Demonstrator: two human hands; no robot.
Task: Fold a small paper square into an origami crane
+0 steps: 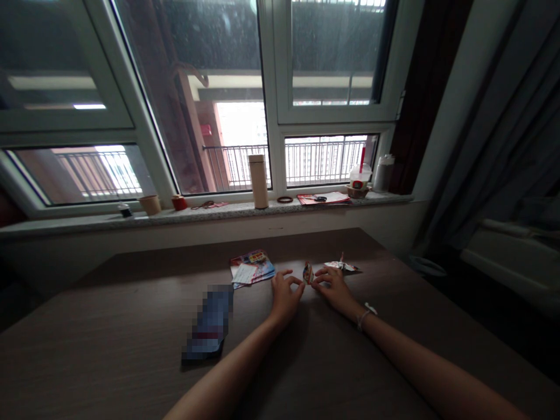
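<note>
A small folded paper piece (308, 273) with a colourful print stands on the dark table between my hands. My right hand (338, 290) pinches its lower right side with thumb and fingertips. On the other side, my left hand (285, 296) has its fingers curved and apart, the tips just left of the paper with nothing visible in them. Just beyond my right hand lies a folded paper crane (342, 265), white and red with pointed ends. A stack of printed paper sheets (262, 267) rests past my left hand, a small white slip on top.
A blurred-out dark blue phone-like object (212, 324) lies left of my left forearm. On the windowsill (210, 214) stand a beige flask (258, 182), paper cups, a drink cup with a red straw (360, 178) and a grey bottle (384, 174). More papers with scissors (321, 199) lie there.
</note>
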